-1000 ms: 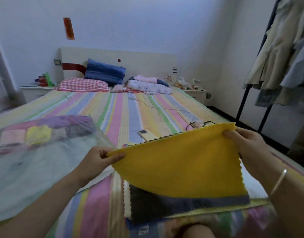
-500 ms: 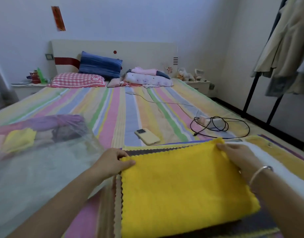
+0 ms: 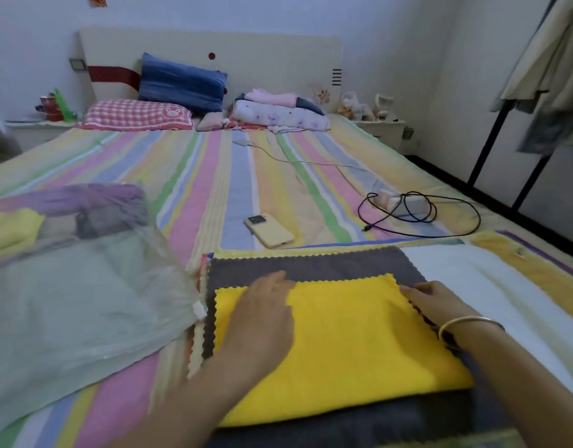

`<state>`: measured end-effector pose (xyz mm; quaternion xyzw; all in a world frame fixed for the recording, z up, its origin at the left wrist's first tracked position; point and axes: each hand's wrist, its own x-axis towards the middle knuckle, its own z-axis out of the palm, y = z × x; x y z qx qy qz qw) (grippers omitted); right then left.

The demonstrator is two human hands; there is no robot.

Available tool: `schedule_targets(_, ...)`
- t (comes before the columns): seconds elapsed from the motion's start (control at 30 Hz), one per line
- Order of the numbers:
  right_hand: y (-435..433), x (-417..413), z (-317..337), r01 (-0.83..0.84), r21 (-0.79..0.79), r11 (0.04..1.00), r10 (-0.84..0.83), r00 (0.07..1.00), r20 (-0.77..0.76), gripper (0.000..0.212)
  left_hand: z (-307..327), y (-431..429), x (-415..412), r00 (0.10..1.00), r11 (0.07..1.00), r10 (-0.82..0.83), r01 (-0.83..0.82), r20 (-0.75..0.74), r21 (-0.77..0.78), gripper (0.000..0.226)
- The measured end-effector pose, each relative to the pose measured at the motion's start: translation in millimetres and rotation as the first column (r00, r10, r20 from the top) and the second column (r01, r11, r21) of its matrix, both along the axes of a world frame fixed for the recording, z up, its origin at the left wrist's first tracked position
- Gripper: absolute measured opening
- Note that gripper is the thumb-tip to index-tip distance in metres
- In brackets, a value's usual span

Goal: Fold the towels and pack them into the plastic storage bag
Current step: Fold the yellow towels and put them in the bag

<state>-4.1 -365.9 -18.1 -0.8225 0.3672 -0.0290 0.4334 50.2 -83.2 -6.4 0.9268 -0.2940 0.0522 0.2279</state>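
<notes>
Our yellow towel [image 3: 359,344] lies folded on the grey towel [image 3: 311,263], near, right of the plastic bag [image 3: 84,302]. Our left hand [image 3: 262,318] presses it, fingers straight together. Our right hand [image 3: 437,305] sits at its far right corner, and we cannot tell its grip. The towel is soft and light, so we'd lift it by the corners.

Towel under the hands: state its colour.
Bright yellow towel, with a scalloped edge; the head view shows it best.
</notes>
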Motion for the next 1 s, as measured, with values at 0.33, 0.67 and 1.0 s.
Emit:
schedule_targets(0.33, 28.8, -42.7, 26.5, -0.168, -0.221, 0.961, 0.166, 0.986, -0.027, 0.018, -58.7, -35.9, -57.8, 0.999, 0.969, -0.045, 0.048, -0.019, 0.241, 0.086)
schedule_targets(0.67, 201.6, -18.2, 48.3, -0.528, -0.346, 0.776, 0.596, 0.793, 0.126, 0.043, -6.0, 28.9, -15.2, 0.372, 0.499, -0.314, -0.718, -0.873, -0.485, 0.036)
schedule_targets(1.0, 202.1, -37.5, 16.2, -0.484, -0.155, 0.861, 0.499, 0.745, 0.442, 0.03, -9.8, 48.2, 1.2, 0.481, 0.685, -0.064, -0.616, -0.874, -0.389, 0.082)
